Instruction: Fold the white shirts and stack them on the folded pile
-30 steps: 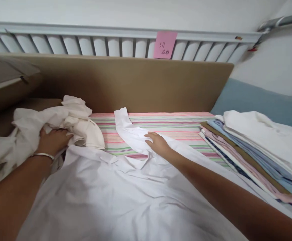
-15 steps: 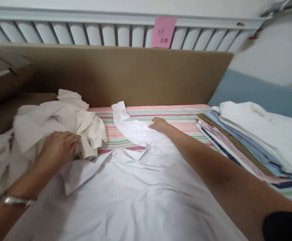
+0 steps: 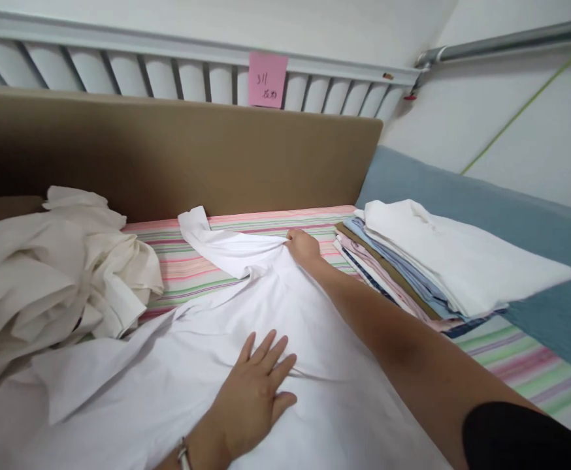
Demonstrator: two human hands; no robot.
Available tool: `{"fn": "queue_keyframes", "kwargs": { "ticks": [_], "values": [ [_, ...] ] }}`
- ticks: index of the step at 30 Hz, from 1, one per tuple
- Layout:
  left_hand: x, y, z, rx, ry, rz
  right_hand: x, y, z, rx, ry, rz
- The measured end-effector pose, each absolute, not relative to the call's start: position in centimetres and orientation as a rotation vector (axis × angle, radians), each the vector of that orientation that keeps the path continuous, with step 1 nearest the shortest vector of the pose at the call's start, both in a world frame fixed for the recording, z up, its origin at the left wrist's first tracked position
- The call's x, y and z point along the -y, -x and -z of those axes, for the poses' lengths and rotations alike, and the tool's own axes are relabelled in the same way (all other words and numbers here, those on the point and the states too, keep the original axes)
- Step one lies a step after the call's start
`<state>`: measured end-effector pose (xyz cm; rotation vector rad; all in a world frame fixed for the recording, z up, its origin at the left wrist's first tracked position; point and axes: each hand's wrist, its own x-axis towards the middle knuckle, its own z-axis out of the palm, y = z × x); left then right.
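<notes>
A white shirt (image 3: 217, 339) lies spread over the striped sheet, with one sleeve (image 3: 212, 245) reaching toward the brown board. My right hand (image 3: 304, 248) is closed on the shirt's far edge near the top of that sleeve, where the cloth pulls into creases. Fingers spread, my left hand (image 3: 261, 391) is over the middle of the shirt, palm down; it seems to rest flat on the cloth. A bracelet circles the left wrist.
Crumpled white cloth (image 3: 55, 267) is heaped at left. On the right lies a stack of folded clothes (image 3: 442, 248), a white one on top. Behind are a brown board (image 3: 217, 156), a white radiator (image 3: 153, 75) with a pink note (image 3: 267, 79), and a blue panel (image 3: 462, 189).
My left hand has moved right, from beside the crumpled heap to the middle of the shirt, and its fingers have spread. My right hand now pulls the shirt's edge taut. The view has shifted right.
</notes>
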<state>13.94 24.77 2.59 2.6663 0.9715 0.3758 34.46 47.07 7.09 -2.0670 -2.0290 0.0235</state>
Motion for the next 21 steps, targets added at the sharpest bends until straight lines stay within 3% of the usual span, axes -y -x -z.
{"fn": "queue_keyframes", "kwargs": {
  "ticks": [5,8,12,16,21],
  "values": [
    [-25.1,-13.7,-2.7,-0.991,-2.685,-0.281,-45.6,-34.2,-6.4,1.919,2.041,0.013],
    [-27.2,-13.0,-3.0,-1.101,-2.652,-0.222,-40.9,-33.7,-5.6,2.063,1.682,-0.028],
    [-33.2,-11.3,-2.6,-1.331,-2.679,-0.158,-33.9,-34.7,-3.4,2.477,1.201,-0.322],
    [-36.9,-10.8,-2.3,-1.529,-2.67,-0.141,-33.7,-38.8,-3.8,2.219,1.513,-0.319],
    [-34.0,-13.6,-3.1,-1.656,-2.641,-0.21,-39.1,-44.0,-7.5,1.802,2.053,-0.359]
  ]
}}
